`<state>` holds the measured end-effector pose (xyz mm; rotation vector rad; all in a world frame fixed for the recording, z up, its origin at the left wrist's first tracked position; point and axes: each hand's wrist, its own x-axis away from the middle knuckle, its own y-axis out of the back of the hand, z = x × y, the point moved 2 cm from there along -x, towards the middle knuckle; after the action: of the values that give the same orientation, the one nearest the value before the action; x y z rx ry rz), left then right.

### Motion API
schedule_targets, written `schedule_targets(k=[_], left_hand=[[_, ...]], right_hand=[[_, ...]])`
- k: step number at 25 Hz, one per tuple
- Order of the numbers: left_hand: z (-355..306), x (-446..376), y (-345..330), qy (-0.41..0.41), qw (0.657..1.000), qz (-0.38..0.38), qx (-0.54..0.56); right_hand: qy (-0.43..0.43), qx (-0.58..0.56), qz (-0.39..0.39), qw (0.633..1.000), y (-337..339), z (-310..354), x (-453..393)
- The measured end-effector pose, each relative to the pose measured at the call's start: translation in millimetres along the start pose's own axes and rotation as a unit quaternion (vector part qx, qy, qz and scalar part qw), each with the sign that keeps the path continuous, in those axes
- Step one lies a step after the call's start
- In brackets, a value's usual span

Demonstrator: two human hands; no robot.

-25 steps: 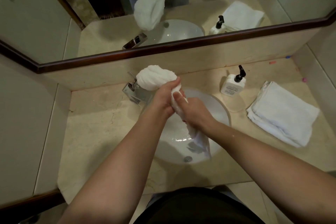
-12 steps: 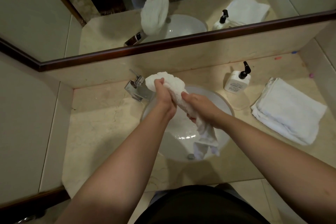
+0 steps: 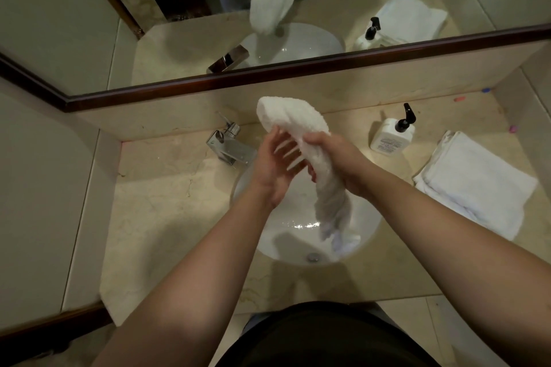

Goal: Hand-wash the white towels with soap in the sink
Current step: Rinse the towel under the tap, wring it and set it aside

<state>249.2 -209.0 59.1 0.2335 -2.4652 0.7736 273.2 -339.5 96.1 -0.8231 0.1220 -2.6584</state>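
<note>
Beige marble makes up the counter (image 3: pixel 167 217), which runs from the left wall to the right wall under a dark-framed mirror (image 3: pixel 208 24) along its back edge. Its left half lies bare from the back edge to the front edge, the widest open stretch. A white round sink (image 3: pixel 286 235) is set in the middle, its rim close to the front edge (the drain shows at the near side of the bowl). Folded white towels (image 3: pixel 477 185) sit stacked near the right edge, well apart from the sink. Above the bowl hangs the wet towel (image 3: pixel 301 128), twisted into a rope, its bunched top over the back rim and its tail dangling into the basin. The right hand (image 3: pixel 337 158) clenches the towel's middle, fingers wrapped round it. The left hand (image 3: pixel 277 164) is released, fingers spread and straight, palm turned toward the towel and just beside it. A chrome faucet (image 3: pixel 231 146) stands at the sink's back left rim. A white soap bottle (image 3: pixel 390 137) with a black pump stands near the back edge, between sink and folded towels.
</note>
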Motion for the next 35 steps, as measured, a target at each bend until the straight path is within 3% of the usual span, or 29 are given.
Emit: schedule_targets(k=[3, 5, 8, 10, 11, 13, 15, 16, 17, 19, 22, 27, 29, 31, 33, 35], left_hand=[[3, 9, -10, 0.093, 0.984, 0.142, 0.058], [-7, 4, -15, 0.074, 0.97, 0.207, 0.108], [-28, -5, -24, 0.018, 0.969, 0.206, 0.137], [-36, -8, -26, -0.004, 0.979, 0.146, 0.14], [-38, -11, -23, -0.002, 0.987, 0.1, 0.129], [-39, -17, -14, 0.007, 0.999, -0.036, 0.035], [-36, -19, -5, 0.023, 0.988, -0.139, -0.063], [-34, -20, -3, 0.032, 0.984, -0.152, -0.082], [-36, -17, -3, 0.036, 0.987, -0.131, -0.08], [-42, -11, 2, 0.04, 0.999, -0.021, 0.014], [-42, -7, 14, 0.018, 0.986, 0.084, 0.141], [-35, 1, -2, 0.002, 0.987, 0.072, 0.144], [-43, -3, 0, -0.005, 0.987, 0.074, 0.141], [-49, -9, 3, -0.004, 0.997, 0.01, 0.077], [-48, -8, 1, 0.033, 0.995, -0.089, 0.011], [-42, -5, 1, 0.07, 0.989, -0.131, -0.015]], right_hand=[[-0.054, -0.082, 0.117, 0.988, -11, 4, 0], [-0.098, -0.161, 0.21, 0.959, -21, 1, 2], [-0.162, -0.27, 0.3, 0.9, -31, -1, 1], [-0.192, -0.253, 0.287, 0.904, -28, 4, -1], [-0.196, -0.203, 0.254, 0.925, -26, 7, 0], [-0.14, -0.015, 0.142, 0.98, -22, 9, 1], [-0.061, 0.127, 0.049, 0.989, -26, 7, 4], [-0.044, 0.131, 0.027, 0.99, -31, 3, 6], [-0.045, 0.105, 0.014, 0.993, -34, 0, 6], [-0.081, 0.029, 0.007, 0.996, -32, 0, 6], [-0.14, -0.085, 0.087, 0.983, -26, 10, 2], [-0.18, -0.195, 0.226, 0.937, -35, 14, -3], [-0.198, -0.209, 0.243, 0.926, -37, 12, 0], [-0.196, -0.17, 0.214, 0.942, -37, 9, 3], [-0.152, -0.058, 0.145, 0.976, -38, 4, 4], [-0.118, 0.038, 0.063, 0.99, -43, -5, 5]])
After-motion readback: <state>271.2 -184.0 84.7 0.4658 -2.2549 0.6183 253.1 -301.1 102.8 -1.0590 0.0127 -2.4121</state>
